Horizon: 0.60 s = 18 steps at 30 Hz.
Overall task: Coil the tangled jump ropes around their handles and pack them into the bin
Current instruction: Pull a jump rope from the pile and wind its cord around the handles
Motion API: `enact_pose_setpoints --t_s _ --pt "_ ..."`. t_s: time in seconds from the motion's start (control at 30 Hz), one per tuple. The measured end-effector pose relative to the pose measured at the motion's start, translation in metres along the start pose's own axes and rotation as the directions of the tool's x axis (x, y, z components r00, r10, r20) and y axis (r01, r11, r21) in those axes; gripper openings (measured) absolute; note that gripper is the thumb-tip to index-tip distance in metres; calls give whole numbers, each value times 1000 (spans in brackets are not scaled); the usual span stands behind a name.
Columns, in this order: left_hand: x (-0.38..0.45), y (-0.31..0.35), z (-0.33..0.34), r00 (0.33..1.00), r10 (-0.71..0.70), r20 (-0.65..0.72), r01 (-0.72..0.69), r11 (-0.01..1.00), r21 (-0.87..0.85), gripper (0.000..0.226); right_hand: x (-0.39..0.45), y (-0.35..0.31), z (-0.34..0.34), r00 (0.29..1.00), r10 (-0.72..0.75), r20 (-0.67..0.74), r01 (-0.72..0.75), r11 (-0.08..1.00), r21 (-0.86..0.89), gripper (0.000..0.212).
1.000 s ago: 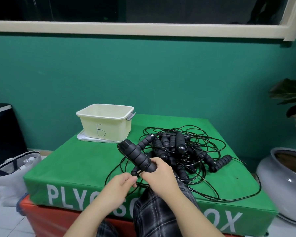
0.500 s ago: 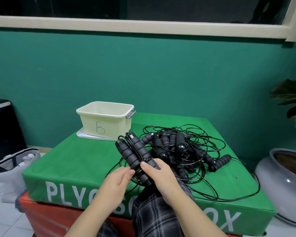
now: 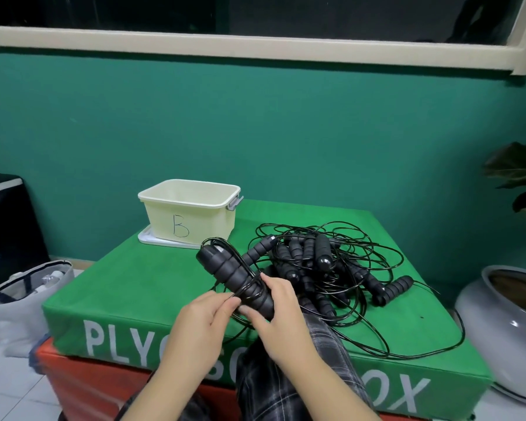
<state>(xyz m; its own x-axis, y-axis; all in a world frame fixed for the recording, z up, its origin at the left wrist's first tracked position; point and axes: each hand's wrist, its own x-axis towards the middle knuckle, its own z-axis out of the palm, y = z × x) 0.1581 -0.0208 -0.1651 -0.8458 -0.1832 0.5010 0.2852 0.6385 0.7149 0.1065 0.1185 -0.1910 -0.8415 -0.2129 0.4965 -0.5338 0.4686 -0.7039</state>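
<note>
Head view: right hand (image 3: 281, 317) clamps ribbed foam handles (image 3: 234, 278); left hand (image 3: 201, 323) pinches thin glossy cord (image 3: 249, 288) around them.

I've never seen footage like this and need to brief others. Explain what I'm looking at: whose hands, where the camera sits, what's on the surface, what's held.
There is no machine: a person wears a camera on the head, looking down at their own hands. The right hand grips a pair of black handles with thin cord wound round them; the left hand pinches that cord. They work over a green padded box. On it stand a cream bin marked B, set on its lid, and a tangled pile of more jump ropes.
</note>
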Motion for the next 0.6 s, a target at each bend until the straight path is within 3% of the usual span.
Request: enact_pose_setpoints --t_s 0.07,0.13,0.2,0.27,0.37,0.47,0.53,0.6 --pt "-1 3 0 998 -1 64 8 994 -107 30 1 -2 -5 996 88 -9 -86 992 86 42" --pt "0 1 1 984 -57 169 101 959 -265 36 0 -3 -7 983 182 -33 -174 970 171 27" --pt "-1 -1 3 936 -131 327 268 867 -420 42 -1 -1 -7 966 257 -40 -236 932 276 42" --pt "-2 -4 4 926 -146 349 292 863 -412 43 -2 -1 -9 961 277 -15 -259 916 306 59" --pt "0 -8 4 972 -146 182 188 952 -241 26 -3 -3 -13 965 260 20 -250 903 350 33" --pt "4 -10 9 975 -186 124 208 959 -195 11 -5 -6 -10 976 215 33 -207 878 431 38" --pt "7 -8 13 956 -244 163 279 930 -241 10 -4 -8 -9 971 237 43 -227 839 494 35" --pt "8 -6 14 896 -336 289 420 855 -306 21 -3 -9 -8 953 294 71 -278 760 587 36"
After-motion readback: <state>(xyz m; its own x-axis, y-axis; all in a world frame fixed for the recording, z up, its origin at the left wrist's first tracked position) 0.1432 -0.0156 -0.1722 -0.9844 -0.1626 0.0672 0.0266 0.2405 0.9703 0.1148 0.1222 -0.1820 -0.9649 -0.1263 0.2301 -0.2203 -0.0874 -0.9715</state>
